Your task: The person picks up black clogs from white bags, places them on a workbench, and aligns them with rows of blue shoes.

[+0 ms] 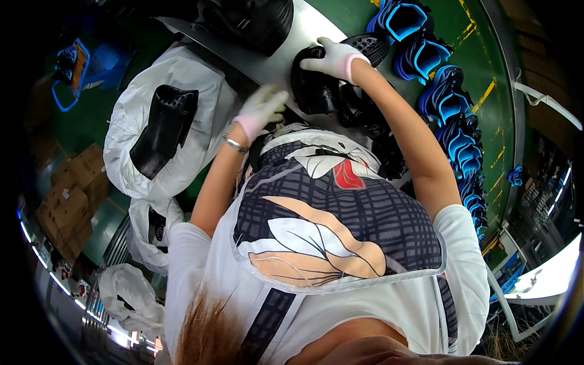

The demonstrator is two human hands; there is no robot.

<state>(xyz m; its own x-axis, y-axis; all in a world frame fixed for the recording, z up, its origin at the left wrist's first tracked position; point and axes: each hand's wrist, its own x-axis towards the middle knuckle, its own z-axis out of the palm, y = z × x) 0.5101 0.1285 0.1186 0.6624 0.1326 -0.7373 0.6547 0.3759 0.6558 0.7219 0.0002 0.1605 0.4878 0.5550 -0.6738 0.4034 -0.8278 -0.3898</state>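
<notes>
Right hand (333,59), white-gloved with pink cuff, lies over the top of a glossy black rounded piece (315,91), upper center of frame, fingers and thumb spread on its surface; cannot tell if it is actually clamped on it. Left hand (261,111), same glove, slightly blurred, is off to the left of that piece, fingers loosely bent and apart, looks to be holding nothing; silvery band (235,144) on its wrist. Perforated black piece (370,47) just beside the right hand, on its right. Metal tabletop (316,25) under the work, top center, with a bigger black molded piece (258,25) on it at the top edge. Left of center: stuffed white bag (125,131), black molded piece (164,131) lying on it. Patterned apron (316,234) fills the middle. Right side: curved row of blue-and-black pieces (451,100) along the green floor (490,58), yellow markings beside. Far left: cardboard boxes (67,194); blue chair (79,79), upper left.
</notes>
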